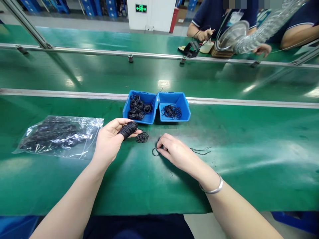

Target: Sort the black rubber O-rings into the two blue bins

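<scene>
Stack of blk rings point(128, 129) gripped in L hand point(108, 139), 1 ring point(153, 152) pinched in R hand point(175, 151).

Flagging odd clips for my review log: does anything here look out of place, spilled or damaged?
Nothing looks damaged. Slightly untidy: a thin black strand pokes up where the blue bins meet, and dark cord ends lie on the green table past the right hand, outside the bins.

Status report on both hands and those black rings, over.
Left hand holding bundle of black rings. Right hand pinching single ring. Small ring pile between hands; blue bins beyond.
</scene>
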The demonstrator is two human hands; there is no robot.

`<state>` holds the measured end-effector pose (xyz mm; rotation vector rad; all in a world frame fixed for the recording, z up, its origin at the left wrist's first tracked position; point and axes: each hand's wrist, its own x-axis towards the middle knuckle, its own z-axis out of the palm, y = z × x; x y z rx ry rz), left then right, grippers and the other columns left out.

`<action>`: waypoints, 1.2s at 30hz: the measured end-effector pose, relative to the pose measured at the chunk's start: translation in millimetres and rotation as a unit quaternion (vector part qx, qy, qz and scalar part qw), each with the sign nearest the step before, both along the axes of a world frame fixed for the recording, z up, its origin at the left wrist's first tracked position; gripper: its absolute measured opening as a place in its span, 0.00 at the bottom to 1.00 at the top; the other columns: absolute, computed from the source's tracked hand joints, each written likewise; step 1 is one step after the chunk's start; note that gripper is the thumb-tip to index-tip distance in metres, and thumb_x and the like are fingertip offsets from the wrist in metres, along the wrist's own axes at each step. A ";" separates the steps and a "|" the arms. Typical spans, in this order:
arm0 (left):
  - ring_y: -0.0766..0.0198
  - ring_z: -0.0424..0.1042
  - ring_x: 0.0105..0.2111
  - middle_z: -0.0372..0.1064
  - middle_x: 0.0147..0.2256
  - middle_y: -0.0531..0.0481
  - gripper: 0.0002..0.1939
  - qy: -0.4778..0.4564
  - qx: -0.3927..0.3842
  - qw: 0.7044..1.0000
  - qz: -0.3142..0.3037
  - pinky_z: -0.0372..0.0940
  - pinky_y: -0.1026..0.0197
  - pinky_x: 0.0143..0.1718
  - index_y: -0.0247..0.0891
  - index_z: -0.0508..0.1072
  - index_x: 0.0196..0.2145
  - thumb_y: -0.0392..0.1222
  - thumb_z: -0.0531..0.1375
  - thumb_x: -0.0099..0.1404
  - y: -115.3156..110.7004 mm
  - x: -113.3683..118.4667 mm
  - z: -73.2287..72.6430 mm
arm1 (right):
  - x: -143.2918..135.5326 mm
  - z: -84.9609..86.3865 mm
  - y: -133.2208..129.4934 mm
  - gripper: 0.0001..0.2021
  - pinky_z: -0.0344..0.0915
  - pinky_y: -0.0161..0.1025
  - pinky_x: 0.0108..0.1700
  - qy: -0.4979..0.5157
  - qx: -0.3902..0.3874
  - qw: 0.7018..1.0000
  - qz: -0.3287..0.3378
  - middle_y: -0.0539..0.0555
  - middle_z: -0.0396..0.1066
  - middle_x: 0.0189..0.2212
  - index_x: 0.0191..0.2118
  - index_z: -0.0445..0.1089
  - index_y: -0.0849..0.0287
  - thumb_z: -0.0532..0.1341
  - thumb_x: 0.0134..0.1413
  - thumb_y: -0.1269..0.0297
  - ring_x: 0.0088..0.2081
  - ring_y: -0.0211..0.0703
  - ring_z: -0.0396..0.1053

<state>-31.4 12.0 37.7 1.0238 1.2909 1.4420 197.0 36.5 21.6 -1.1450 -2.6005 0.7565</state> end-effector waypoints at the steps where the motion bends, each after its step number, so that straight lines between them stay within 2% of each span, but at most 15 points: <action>1: 0.58 0.81 0.34 0.76 0.30 0.50 0.08 -0.006 -0.005 1.000 -0.005 0.77 0.58 0.40 0.34 0.76 0.38 0.38 0.67 0.61 -0.2 0.0 0.3 | -0.3 2.1 -0.4 0.03 0.66 0.38 0.36 -0.003 0.001 1.000 0.001 0.54 0.67 0.40 0.41 0.68 0.60 0.61 0.62 0.72 0.33 0.40 0.68; 3: 0.56 0.81 0.37 0.77 0.33 0.48 0.08 -0.017 -0.008 1.000 -0.013 0.77 0.57 0.41 0.34 0.76 0.38 0.38 0.67 0.61 -0.6 0.4 1.2 | -1.4 6.4 -1.8 0.03 0.67 0.39 0.37 -0.013 0.004 1.000 0.007 0.55 0.67 0.41 0.42 0.68 0.61 0.60 0.63 0.72 0.35 0.41 0.68; 5: 0.55 0.81 0.38 0.77 0.35 0.48 0.08 -0.024 -0.009 1.000 -0.017 0.77 0.56 0.42 0.34 0.75 0.38 0.38 0.67 0.61 -0.7 1.1 2.3 | -3.4 9.6 -3.4 0.04 0.68 0.40 0.38 -0.028 0.007 0.999 0.025 0.55 0.67 0.39 0.37 0.69 0.61 0.57 0.65 0.73 0.35 0.42 0.68; 8: 0.56 0.81 0.36 0.76 0.31 0.50 0.09 -0.032 -0.015 0.999 -0.011 0.77 0.57 0.40 0.34 0.75 0.38 0.39 0.68 0.60 -0.4 0.3 3.6 | -6.2 9.8 -5.0 0.10 0.68 0.40 0.37 -0.041 0.018 0.998 0.038 0.56 0.66 0.36 0.33 0.69 0.62 0.54 0.66 0.74 0.33 0.42 0.67; 12: 0.57 0.81 0.34 0.75 0.29 0.51 0.11 -0.033 -0.024 0.999 0.017 0.76 0.56 0.39 0.35 0.75 0.37 0.41 0.69 0.58 1.4 -6.7 3.4 | -8.7 -0.9 -2.9 0.09 0.69 0.42 0.40 0.006 0.035 0.999 0.032 0.58 0.68 0.38 0.36 0.70 0.62 0.54 0.66 0.73 0.35 0.44 0.69; 15: 0.57 0.80 0.37 0.77 0.31 0.50 0.12 0.035 -0.039 0.999 0.012 0.74 0.53 0.45 0.36 0.75 0.37 0.43 0.69 0.58 4.9 -13.2 -2.7 | -10.9 -14.1 2.3 0.07 0.69 0.43 0.42 0.080 0.033 0.996 0.015 0.58 0.68 0.40 0.38 0.70 0.62 0.56 0.66 0.72 0.38 0.45 0.70; 18: 0.55 0.76 0.46 0.78 0.43 0.45 0.08 0.123 -0.039 0.991 -0.043 0.68 0.51 0.54 0.37 0.75 0.35 0.42 0.67 0.58 9.4 -15.2 -15.8 | -14.3 -25.8 8.9 0.04 0.69 0.41 0.41 0.155 0.014 0.988 -0.013 0.56 0.68 0.38 0.37 0.71 0.60 0.59 0.63 0.72 0.37 0.42 0.69; 21: 0.53 0.72 0.53 0.73 0.53 0.42 0.03 0.180 -0.022 0.977 -0.115 0.62 0.46 0.58 0.38 0.72 0.35 0.38 0.61 0.61 11.5 -12.4 -28.7 | -18.0 -32.0 13.8 0.04 0.67 0.38 0.39 0.199 0.004 0.979 -0.035 0.54 0.69 0.37 0.36 0.71 0.59 0.60 0.62 0.72 0.37 0.41 0.69; 24: 0.53 0.70 0.55 0.71 0.55 0.44 0.09 0.274 0.001 0.948 -0.161 0.59 0.44 0.60 0.40 0.72 0.36 0.31 0.56 0.59 9.4 -8.7 -33.4 | -19.9 -32.6 15.6 0.04 0.66 0.38 0.39 0.204 0.003 0.978 -0.029 0.54 0.69 0.36 0.36 0.71 0.59 0.60 0.62 0.72 0.36 0.40 0.68; 26: 0.55 0.71 0.54 0.73 0.53 0.47 0.15 0.298 0.010 0.933 -0.202 0.60 0.46 0.59 0.41 0.72 0.38 0.28 0.53 0.57 6.9 -7.1 -32.2 | -19.5 -31.1 15.4 0.03 0.66 0.37 0.38 0.202 0.002 0.979 -0.023 0.54 0.69 0.36 0.37 0.71 0.59 0.60 0.62 0.72 0.35 0.40 0.67; 29: 0.57 0.73 0.50 0.75 0.50 0.48 0.16 0.270 0.004 0.930 -0.250 0.65 0.51 0.55 0.41 0.72 0.39 0.27 0.53 0.57 4.4 -6.2 -29.6 | -17.7 -28.2 14.3 0.04 0.67 0.37 0.38 0.206 0.002 0.978 -0.042 0.55 0.69 0.37 0.40 0.71 0.59 0.59 0.63 0.70 0.35 0.40 0.68; 32: 0.57 0.74 0.49 0.75 0.48 0.47 0.13 0.213 -0.015 0.940 -0.266 0.67 0.52 0.53 0.40 0.73 0.40 0.30 0.55 0.59 4.2 -6.3 -28.5 | -16.7 -26.4 13.6 0.06 0.68 0.38 0.39 0.205 0.006 0.977 -0.055 0.56 0.69 0.40 0.44 0.71 0.59 0.59 0.64 0.70 0.36 0.40 0.68; 36: 0.56 0.75 0.48 0.76 0.47 0.44 0.12 0.139 -0.039 0.956 -0.255 0.69 0.50 0.51 0.38 0.74 0.38 0.31 0.56 0.58 6.2 -7.2 -25.8 | -16.9 -25.2 13.5 0.05 0.67 0.41 0.42 0.192 -0.003 0.981 0.017 0.55 0.72 0.37 0.40 0.72 0.59 0.58 0.64 0.71 0.38 0.43 0.69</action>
